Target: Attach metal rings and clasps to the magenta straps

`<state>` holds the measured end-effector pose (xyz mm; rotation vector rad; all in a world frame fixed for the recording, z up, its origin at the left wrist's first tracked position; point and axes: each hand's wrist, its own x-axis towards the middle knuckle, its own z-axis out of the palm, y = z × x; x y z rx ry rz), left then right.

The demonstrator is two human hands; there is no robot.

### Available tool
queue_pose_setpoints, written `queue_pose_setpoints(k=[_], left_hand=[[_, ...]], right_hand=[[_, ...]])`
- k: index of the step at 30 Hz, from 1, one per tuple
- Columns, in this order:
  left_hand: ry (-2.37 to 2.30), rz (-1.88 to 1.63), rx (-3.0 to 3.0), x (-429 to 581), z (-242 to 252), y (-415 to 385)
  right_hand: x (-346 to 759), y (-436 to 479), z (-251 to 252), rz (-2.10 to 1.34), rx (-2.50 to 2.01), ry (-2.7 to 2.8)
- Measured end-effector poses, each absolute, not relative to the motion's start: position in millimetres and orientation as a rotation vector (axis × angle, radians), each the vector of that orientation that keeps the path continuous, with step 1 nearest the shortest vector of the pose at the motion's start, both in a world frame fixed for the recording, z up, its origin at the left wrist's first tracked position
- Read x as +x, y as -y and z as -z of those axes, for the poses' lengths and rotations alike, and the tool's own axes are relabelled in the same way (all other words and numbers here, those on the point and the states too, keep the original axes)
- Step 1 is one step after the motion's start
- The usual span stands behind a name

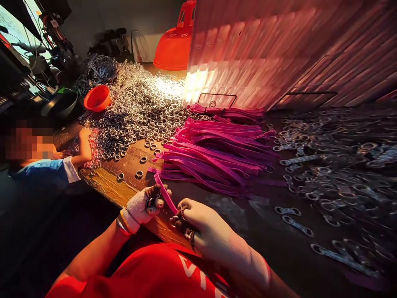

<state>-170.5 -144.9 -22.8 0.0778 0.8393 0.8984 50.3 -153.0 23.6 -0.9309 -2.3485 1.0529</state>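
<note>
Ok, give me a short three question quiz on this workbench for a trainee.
1. Fill in: the shiny heap beside the orange bowl is made of metal ____.
2. The left hand and right hand both grip: A) a pink strap, B) scissors, C) a cup?
3. True or false: the pile of pink straps lies left of the orange bowl.
Key: 1 rings; 2 A; 3 false.
</note>
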Motion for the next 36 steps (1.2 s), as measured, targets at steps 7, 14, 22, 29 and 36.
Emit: queue_pose_setpoints(k=[7, 14, 22, 29, 36], left_hand=[[-0.678, -0.874, 0.118, -159.8, 1.5, 118.4], [-0.874, -0.918, 0.217, -197.8, -31.2, 118.8], [-1.139, -0.737, 0.774, -202.1, -59.9, 133.8], [-1.005, -0.521, 0.857, -125.2, -27.2, 139.1], [-0.915, -0.467, 0.828, -104.5, -14.4, 139.9]], right_hand=[[61.9, 178.5, -15.2, -1.033, -1.138, 2.312], [80.5, 203.7, 7.0, -1.705, -1.161, 1.585], [89.8, 197.6, 40.2, -1.643, -1.384, 1.635], [91.6, 174.5, -22.5, -0.996, -1.274, 1.762], [81.0, 187.5, -15.9, -0.621, -1.494, 2.035]])
